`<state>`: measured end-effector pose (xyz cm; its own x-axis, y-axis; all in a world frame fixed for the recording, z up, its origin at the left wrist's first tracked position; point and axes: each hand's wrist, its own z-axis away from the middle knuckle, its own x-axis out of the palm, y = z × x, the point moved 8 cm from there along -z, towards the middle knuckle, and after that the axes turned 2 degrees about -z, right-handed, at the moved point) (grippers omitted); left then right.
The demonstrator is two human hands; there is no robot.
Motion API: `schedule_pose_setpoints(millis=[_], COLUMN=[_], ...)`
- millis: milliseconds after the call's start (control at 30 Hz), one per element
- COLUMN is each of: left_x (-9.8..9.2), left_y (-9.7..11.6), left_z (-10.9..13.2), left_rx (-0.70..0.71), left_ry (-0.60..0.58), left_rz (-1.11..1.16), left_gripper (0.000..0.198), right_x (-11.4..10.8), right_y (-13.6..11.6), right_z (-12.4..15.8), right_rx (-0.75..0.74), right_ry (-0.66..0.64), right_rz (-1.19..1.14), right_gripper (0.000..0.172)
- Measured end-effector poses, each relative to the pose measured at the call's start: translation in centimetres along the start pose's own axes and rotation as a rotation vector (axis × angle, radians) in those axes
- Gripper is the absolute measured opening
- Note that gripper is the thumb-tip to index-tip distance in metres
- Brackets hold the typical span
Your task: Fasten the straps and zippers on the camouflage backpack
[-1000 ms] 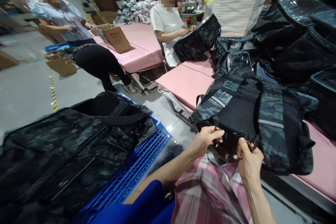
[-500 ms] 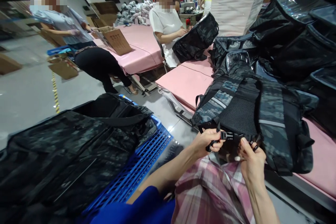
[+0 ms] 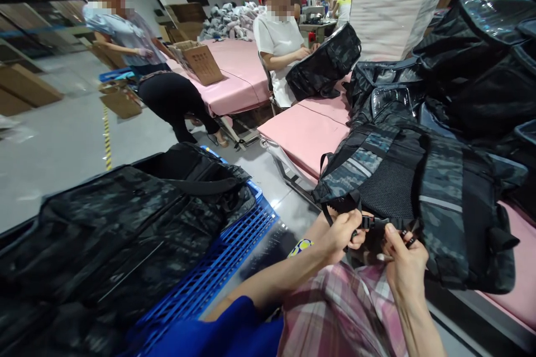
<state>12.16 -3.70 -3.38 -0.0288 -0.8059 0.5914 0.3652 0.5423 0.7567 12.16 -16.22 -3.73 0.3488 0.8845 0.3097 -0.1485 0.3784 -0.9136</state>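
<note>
Pinching a black buckle point(image 3: 372, 223), left hand point(image 3: 341, 231) and right hand point(image 3: 402, 259) work at the backpack point(image 3: 422, 189) overhanging the pink table point(image 3: 305, 134) edge.

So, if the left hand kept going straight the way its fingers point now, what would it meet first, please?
Most likely the black buckle on the strap it already pinches; the left hand points right, toward the right hand. The camouflage backpack lies just behind, though depth is unclear.
</note>
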Motion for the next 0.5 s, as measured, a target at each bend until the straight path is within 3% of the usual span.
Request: schedule_pose_setpoints(millis=[200, 400, 500], left_x=[-0.9, -3.0, -3.2], left_y=[-0.1, -0.1, -0.3], left_z=[-0.7, -0.8, -0.8], left_rx=[0.021, 0.058, 0.028], left_ry=[0.029, 0.161, 0.230], left_rz=[0.018, -0.416, -0.492], left_gripper=[0.057, 0.044, 0.039], right_x=[0.3, 0.1, 0.3], right_y=[0.0, 0.8, 1.1], right_z=[0.2, -0.3, -0.2], right_rx=[-0.032, -0.043, -0.075], right_ry=[-0.051, -0.128, -0.128], right_rz=[0.057, 0.197, 0.252], right_gripper=[0.054, 0.048, 0.046])
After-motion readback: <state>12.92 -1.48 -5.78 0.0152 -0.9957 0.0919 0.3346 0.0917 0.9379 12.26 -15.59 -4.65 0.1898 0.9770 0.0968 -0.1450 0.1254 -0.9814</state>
